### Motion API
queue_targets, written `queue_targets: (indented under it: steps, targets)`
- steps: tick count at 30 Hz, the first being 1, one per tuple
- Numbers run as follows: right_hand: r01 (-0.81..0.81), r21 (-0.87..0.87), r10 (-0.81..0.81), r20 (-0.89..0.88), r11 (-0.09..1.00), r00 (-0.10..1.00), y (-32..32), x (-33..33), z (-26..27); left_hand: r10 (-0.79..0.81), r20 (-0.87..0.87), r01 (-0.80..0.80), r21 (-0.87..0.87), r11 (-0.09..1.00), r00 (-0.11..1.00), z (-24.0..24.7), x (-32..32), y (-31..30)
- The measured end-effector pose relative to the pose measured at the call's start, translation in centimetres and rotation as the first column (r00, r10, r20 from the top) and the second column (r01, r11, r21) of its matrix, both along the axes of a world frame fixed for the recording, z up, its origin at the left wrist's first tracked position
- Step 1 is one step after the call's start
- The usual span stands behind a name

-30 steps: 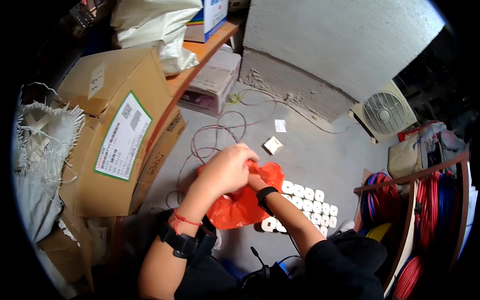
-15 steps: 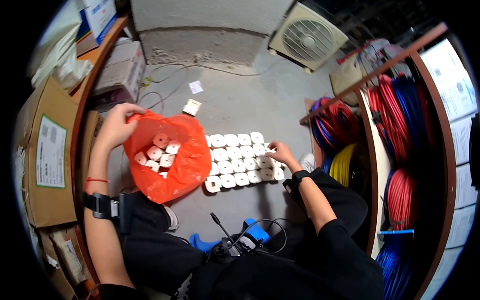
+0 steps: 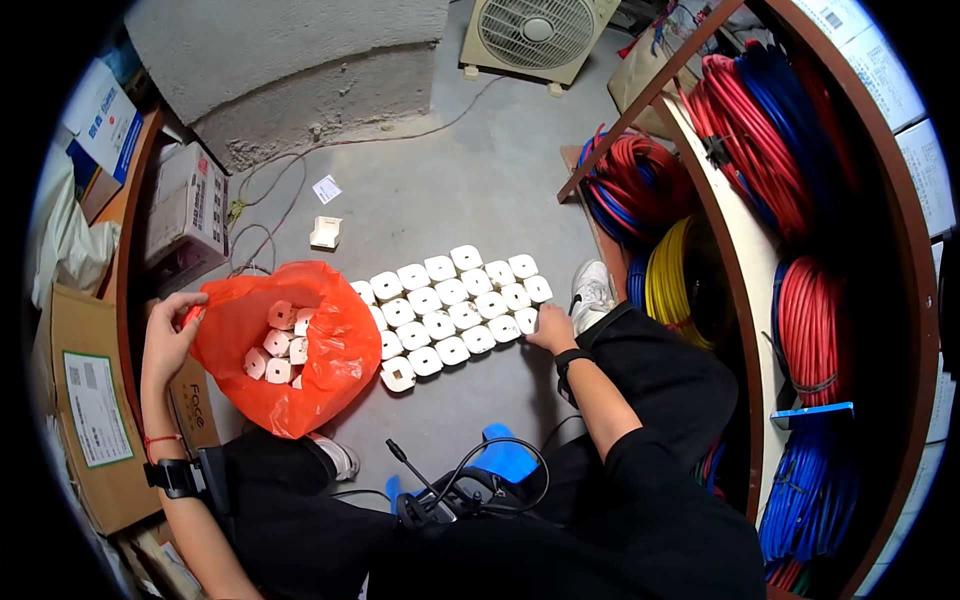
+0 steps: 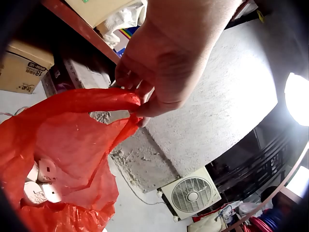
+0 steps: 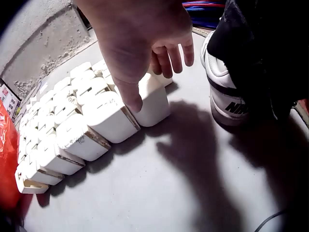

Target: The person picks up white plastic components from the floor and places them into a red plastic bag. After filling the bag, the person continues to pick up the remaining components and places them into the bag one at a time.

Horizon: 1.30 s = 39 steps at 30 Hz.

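Note:
My left hand [image 3: 170, 338] pinches the rim of a red plastic bag [image 3: 345, 345], its mouth spread wide. Several white square pieces [image 3: 278, 371] lie inside the bag. In the left wrist view the left hand [image 4: 169, 63] has its fingers and thumb round the bag's edge [image 4: 111, 100]. Rows of white pieces [image 3: 453, 350] stand close together on the floor, right of the bag. At their right end is my right hand [image 3: 552, 328]. In the right wrist view that hand [image 5: 140, 43] has its thumb against the end piece [image 5: 154, 104], its fingers apart and loosely bent.
One separate white piece [image 3: 325, 232] and a paper label [image 3: 326, 189] lie beyond the bag. A shoe [image 3: 592, 290] stands by the right hand. Shelves with cable coils [image 3: 808, 330] are at the right, cardboard boxes [image 3: 95, 400] at the left, a fan unit [image 3: 537, 32] at the back.
The hands have moved apart from the bag's top, and the bag now hangs wide at the left. My right hand has moved to the right end of the rows. The head view has shifted right.

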State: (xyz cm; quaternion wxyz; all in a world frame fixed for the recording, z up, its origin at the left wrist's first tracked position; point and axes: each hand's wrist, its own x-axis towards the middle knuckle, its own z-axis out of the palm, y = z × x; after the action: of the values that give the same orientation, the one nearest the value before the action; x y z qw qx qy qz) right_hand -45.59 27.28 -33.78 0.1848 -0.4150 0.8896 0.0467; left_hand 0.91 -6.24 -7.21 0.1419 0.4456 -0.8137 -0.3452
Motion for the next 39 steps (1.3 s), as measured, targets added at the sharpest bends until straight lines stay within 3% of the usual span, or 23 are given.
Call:
queue_targets:
  steps: [9, 10, 12, 14, 17, 20, 24, 25, 28, 30, 31, 34, 39]
  targets:
    - [-0.028, -0.052, 0.025, -0.043, 0.998, 0.999, 0.1, 0.2, 1.4, -0.054, -0.012, 0.054, 0.018, 0.998, 0.998, 1.3, -0.6, 0.7]
    - [0.01, 0.037, -0.01, 0.013, 0.999, 1.0, -0.2, -0.3, 2.2, -0.067, -0.015, 0.068, 0.02, 0.998, 0.998, 1.3, -0.5, 0.7]
    - [-0.085, 0.082, 0.085, 0.005, 0.993, 0.996, -0.5, -1.7, 2.8, -0.067, 0.001, 0.067, 0.019, 0.998, 0.998, 1.4, -0.2, 0.3]
    - [-0.202, 0.246, 0.213, -0.02, 0.948, 0.977, -2.3, -2.1, 5.7, -0.048, -0.003, 0.048, 0.005, 0.999, 0.999, 1.8, -0.2, 0.5]
    - [-0.539, 0.342, 0.579, -0.02, 0.77, 0.815, -5.9, -0.1, 10.9, -0.021, -0.039, 0.021, -0.004, 1.0, 0.999, 2.3, -0.5, 1.3]
    - [-0.754, 0.207, 0.772, -0.008, 0.624, 0.636, -10.5, 4.3, 15.3, -0.041, -0.002, 0.041, -0.024, 0.999, 0.999, 1.8, 0.7, 0.9]
    - [-0.873, -0.032, 0.872, 0.075, 0.487, 0.484, -18.7, 14.3, 20.2, 0.016, -0.014, -0.016, -0.022, 1.0, 1.0, 1.9, 1.7, 1.6]
    - [-0.882, -0.021, 0.876, 0.128, 0.471, 0.465, -20.9, 17.4, 21.0, 0.026, -0.016, -0.026, -0.026, 0.999, 1.0, 2.0, 1.8, 1.9]
    - [-0.903, -0.212, 0.925, 0.154, 0.374, 0.347, -25.7, 25.5, 20.2, 0.047, -0.063, -0.052, -0.082, 0.995, 0.997, 1.5, 2.1, 2.1]
    - [-0.918, -0.315, 0.97, 0.043, 0.242, 0.241, -28.4, 30.3, 17.2, 0.05, -0.136, -0.065, -0.102, 0.993, 0.989, 1.6, 2.1, 2.1]
    - [-0.903, -0.252, 0.938, 0.102, 0.347, 0.332, -29.9, 32.5, 15.5, 0.051, -0.15, -0.073, -0.14, 0.987, 0.987, 1.6, 2.0, 2.2]
    - [-0.898, -0.21, 0.911, 0.24, 0.387, 0.337, -33.7, 36.0, 12.6, 0.05, -0.197, -0.077, -0.129, 0.989, 0.979, 2.0, 1.8, 2.2]
    - [-0.63, -0.528, 0.819, 0.433, 0.569, 0.377, -36.2, 38.2, 6.4, 0.13, -0.198, -0.141, -0.042, 0.989, 0.971, 2.2, 3.2, 1.6]
